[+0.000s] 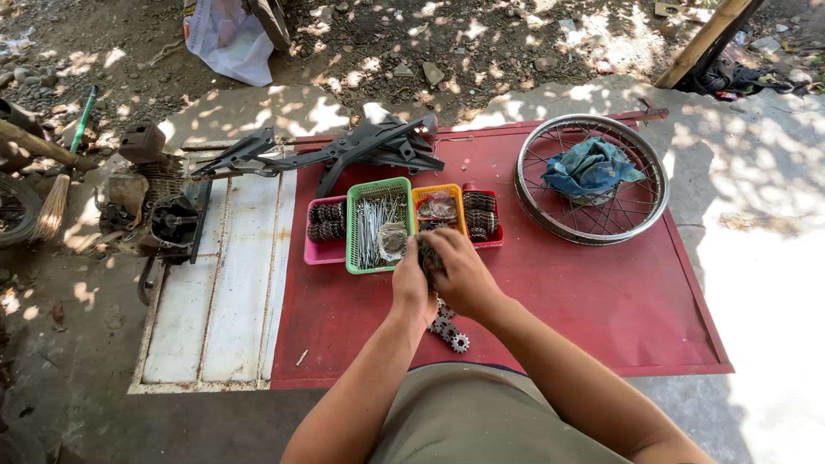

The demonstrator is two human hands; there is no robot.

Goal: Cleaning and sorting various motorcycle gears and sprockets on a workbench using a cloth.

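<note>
My left hand (411,288) and my right hand (464,275) are both closed around a dark toothed metal part (428,256), held just in front of the green basket (357,258). Below my hands, two small sprockets (449,328) lie on the red metal sheet (584,301). The green basket holds several thin metal spokes (371,225) and a clear bag. Beside it stand a pink tray (320,252) with dark gears, an orange tray (438,191) with a bag of parts, and a red tray (491,239) with more gears.
A spoked wheel rim (526,191) with a blue rag (591,167) inside lies at the right. A black frame part (361,148) lies behind the trays. An engine block (163,215) and a broom (56,202) are at the left, beside a white panel (223,292).
</note>
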